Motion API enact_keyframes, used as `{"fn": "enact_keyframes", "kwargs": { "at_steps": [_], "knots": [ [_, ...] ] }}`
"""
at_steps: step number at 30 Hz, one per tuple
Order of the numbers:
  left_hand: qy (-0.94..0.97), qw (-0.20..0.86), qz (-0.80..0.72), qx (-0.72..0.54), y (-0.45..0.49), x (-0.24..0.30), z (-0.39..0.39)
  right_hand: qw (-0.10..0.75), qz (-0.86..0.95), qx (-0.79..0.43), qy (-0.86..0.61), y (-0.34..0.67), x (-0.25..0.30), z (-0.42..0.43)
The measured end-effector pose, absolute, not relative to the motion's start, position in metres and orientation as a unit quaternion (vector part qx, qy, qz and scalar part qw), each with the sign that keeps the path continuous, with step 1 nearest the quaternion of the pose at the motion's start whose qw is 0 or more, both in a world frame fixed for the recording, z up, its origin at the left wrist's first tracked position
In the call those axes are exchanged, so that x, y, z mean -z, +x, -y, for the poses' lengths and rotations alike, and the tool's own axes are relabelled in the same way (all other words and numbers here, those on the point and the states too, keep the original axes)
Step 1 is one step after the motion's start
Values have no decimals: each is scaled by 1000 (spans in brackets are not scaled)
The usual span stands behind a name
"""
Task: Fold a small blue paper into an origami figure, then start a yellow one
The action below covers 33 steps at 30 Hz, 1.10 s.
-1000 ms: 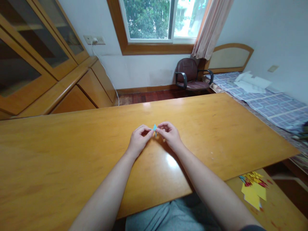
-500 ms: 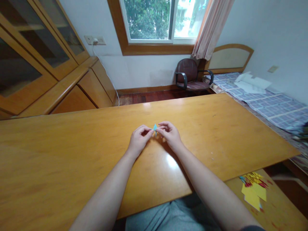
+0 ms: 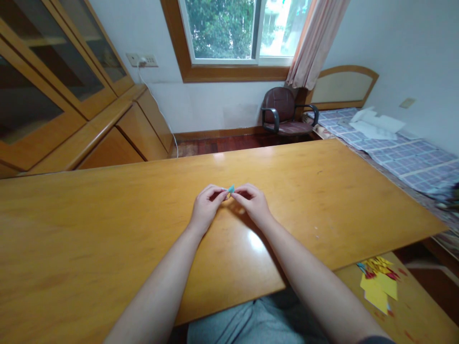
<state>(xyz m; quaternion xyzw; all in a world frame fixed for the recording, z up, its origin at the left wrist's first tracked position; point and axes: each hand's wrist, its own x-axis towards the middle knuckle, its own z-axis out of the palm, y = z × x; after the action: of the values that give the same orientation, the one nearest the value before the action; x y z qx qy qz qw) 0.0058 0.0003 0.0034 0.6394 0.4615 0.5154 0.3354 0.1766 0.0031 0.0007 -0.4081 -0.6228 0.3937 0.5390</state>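
A small piece of folded light-blue paper (image 3: 231, 189) is held between my two hands, just above the wooden table (image 3: 136, 215). My left hand (image 3: 208, 204) pinches its left side between thumb and fingertips. From the right, my right hand (image 3: 252, 203) closes thumb and forefinger on the other side. The fingertips of both hands nearly meet and cover much of the paper, so its full shape is hidden.
Yellow paper sheets (image 3: 379, 289) and several small folded yellow, red and blue pieces (image 3: 378, 267) lie on a lower surface at the right. Beyond the table stand a brown armchair (image 3: 281, 110), a bed (image 3: 401, 148) and a wooden cabinet (image 3: 93, 129).
My right fingers have closed from a looser hold onto the paper's right side. The paper has tilted, and less of it shows now. My left hand stays almost in place.
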Motion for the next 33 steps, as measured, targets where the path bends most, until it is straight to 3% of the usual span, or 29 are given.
{"fn": "enact_keyframes", "kwargs": {
  "at_steps": [7,17,33],
  "knots": [
    [563,427,-469,-530,11,2,-3,545,646,-308,-437,177,-5,-7],
    [535,458,-490,-514,9,10,-8,565,639,-243,-462,179,-5,-25],
    [610,400,-485,-483,6,7,-3,598,554,-253,-521,189,5,-46]
  ]
}}
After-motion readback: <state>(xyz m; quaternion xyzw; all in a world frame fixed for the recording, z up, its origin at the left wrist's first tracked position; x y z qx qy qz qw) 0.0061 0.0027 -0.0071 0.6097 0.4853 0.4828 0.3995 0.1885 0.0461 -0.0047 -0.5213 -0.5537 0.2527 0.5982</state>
